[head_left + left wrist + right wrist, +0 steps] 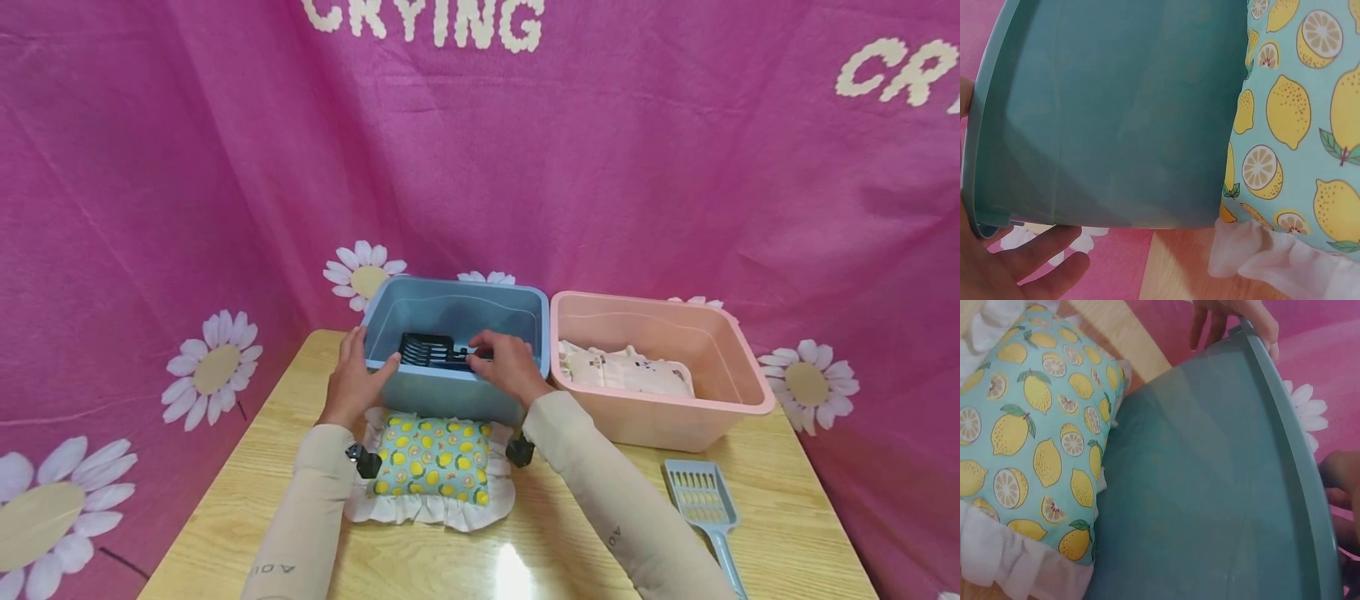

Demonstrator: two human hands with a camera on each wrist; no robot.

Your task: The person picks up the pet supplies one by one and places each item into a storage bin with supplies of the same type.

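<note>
A black slotted litter scoop [427,351] lies inside the blue plastic bin [450,392], its slotted end toward the left. My right hand [506,364] reaches over the bin's front rim and pinches the scoop's handle, which the fingers partly hide. At the front left corner, my left hand [356,379] holds the bin's rim, thumb on top and fingers outside, as the left wrist view also shows at the hand [1016,265]. Directly in front of the bin, between my forearms, rests a lemon-print cushion [431,461] with a white ruffled edge.
Right of the blue bin stands a pink bin [652,412] with a pale ruffled cushion [626,372] inside. A grey-blue slotted scoop [702,500] lies on the wooden table [420,558] near its right side. Pink flowered cloth [525,183] hangs behind and at both sides.
</note>
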